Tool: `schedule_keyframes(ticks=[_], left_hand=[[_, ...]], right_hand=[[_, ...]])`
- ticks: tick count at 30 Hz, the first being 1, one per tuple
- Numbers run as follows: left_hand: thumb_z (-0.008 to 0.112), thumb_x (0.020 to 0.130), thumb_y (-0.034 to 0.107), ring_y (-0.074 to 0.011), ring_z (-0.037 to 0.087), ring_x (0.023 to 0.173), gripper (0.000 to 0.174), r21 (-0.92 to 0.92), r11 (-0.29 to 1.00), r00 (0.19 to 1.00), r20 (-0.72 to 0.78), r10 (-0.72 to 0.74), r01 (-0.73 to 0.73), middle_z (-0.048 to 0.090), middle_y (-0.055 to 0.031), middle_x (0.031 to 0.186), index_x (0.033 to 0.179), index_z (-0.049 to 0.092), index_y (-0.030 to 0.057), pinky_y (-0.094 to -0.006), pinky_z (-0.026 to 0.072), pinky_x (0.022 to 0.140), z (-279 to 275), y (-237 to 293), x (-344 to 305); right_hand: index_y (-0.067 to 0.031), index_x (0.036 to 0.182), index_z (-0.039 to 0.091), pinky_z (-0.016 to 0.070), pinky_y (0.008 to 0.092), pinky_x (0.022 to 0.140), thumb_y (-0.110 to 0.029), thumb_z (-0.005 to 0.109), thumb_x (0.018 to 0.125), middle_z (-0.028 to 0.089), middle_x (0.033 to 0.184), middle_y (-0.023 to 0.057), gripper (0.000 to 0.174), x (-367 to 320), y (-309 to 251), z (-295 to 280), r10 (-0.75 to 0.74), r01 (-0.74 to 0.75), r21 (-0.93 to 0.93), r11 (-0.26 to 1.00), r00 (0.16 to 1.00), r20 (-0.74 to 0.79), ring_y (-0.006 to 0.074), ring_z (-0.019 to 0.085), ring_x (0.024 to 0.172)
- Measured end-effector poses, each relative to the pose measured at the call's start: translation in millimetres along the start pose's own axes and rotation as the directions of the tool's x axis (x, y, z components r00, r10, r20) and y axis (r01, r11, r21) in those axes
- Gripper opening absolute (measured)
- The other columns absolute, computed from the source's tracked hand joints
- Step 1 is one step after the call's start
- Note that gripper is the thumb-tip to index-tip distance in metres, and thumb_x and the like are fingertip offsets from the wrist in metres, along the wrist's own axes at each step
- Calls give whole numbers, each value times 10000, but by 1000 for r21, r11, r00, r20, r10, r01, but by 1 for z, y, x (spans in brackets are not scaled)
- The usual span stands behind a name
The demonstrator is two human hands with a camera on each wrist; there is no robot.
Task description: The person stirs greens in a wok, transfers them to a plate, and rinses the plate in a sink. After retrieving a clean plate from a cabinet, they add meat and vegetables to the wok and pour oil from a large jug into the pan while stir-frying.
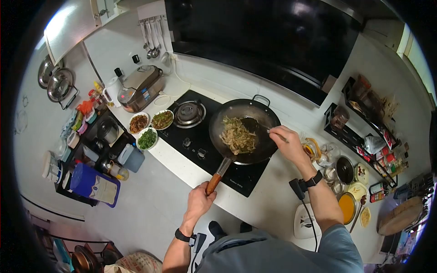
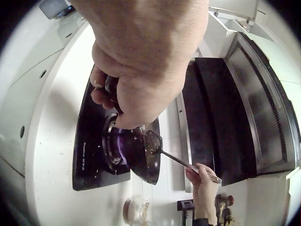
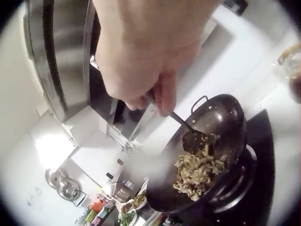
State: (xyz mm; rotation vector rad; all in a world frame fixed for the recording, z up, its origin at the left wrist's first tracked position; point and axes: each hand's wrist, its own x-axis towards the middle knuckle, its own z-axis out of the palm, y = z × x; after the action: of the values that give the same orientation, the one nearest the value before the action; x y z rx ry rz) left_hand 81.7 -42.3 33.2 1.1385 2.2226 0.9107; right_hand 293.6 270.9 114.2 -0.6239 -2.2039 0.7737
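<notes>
Dark wok (image 1: 267,119), one, over the lit burner (image 2: 109,153) of a black hob (image 1: 246,175) on the white table (image 1: 182,163), shredded food (image 1: 237,136) heaped inside; left hand (image 1: 199,200) wrapped round its wooden handle (image 1: 213,184); right hand (image 1: 291,146) gripping a long-handled utensil (image 1: 277,133). Violet glow (image 2: 122,149) beneath the wok (left wrist view only); utensil head against the food, clearest in the right wrist view.

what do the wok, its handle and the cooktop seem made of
Wok: probably iron or steel, from its dark metallic sheen. Handle: likely smooth wood, by its brown color, with shiny metal neck. Cooktop: glass or coated metal, flat smooth black.
</notes>
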Motion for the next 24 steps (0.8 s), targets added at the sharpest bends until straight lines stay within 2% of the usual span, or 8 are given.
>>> schedule_keyframes(ticks=[2,6,7,10,13,17,22,24], left_hand=[[780,883,197,-443,736,887,350,-2,1000,1000,-7,11,-11,750,-261,960,1179,734,16,-483,581,826,0,0,0],[777,886,201,-447,735,892,345,-30,1000,1000,-10,5,-5,749,-260,959,1174,733,16,-487,581,830,3,-5,0],[777,886,201,-447,735,892,345,-33,999,1000,-11,5,-6,749,-260,959,1174,733,16,-487,581,830,4,-6,1],[792,885,194,-383,740,812,419,-8,1000,1000,-15,18,-18,733,-245,899,1255,726,6,-448,578,791,2,-7,1],[777,887,208,-447,732,925,349,-37,999,1000,-2,-12,12,749,-255,1002,1172,727,13,-495,578,844,0,-4,1],[781,884,209,-450,730,937,351,-25,1000,1000,1,8,-7,747,-255,1017,1167,722,9,-496,577,846,0,-5,-1],[780,883,206,-459,724,934,344,-34,999,1000,-13,4,-4,744,-261,1009,1157,719,7,-503,574,843,1,-6,0],[781,882,207,-460,722,931,346,-12,1000,1000,8,6,-6,741,-263,1003,1159,718,9,-507,571,842,0,-5,0]], right_hand=[[13,1100,742,602,403,813,-91,755,978,752,1035,160,160,3,-10,9,-284,282,-161,946,959,11,353,738,931],[-25,1109,713,606,423,793,-66,753,966,727,1135,147,154,-15,-17,31,-401,425,-78,902,890,219,364,721,946],[-29,1131,695,602,436,784,-57,742,966,708,1153,135,173,-23,-20,33,-385,431,-100,897,871,305,365,713,946],[-26,1139,685,596,446,774,-49,750,950,694,1123,134,202,-29,-62,14,-354,430,-168,887,867,352,361,707,938],[-35,1140,676,599,443,767,-27,747,909,678,1128,142,242,-46,-87,3,-360,432,-151,889,864,352,364,708,938],[-43,1122,655,603,440,797,25,728,825,649,1105,142,313,-51,-51,26,-311,436,-199,878,834,457,362,703,980],[-36,1090,632,596,456,835,42,731,758,629,1059,140,355,-33,-45,28,-266,385,-268,883,882,389,375,690,990],[-40,1084,623,594,461,833,34,737,761,627,1053,136,350,-29,-47,31,-386,459,-346,819,885,259,378,688,991]])
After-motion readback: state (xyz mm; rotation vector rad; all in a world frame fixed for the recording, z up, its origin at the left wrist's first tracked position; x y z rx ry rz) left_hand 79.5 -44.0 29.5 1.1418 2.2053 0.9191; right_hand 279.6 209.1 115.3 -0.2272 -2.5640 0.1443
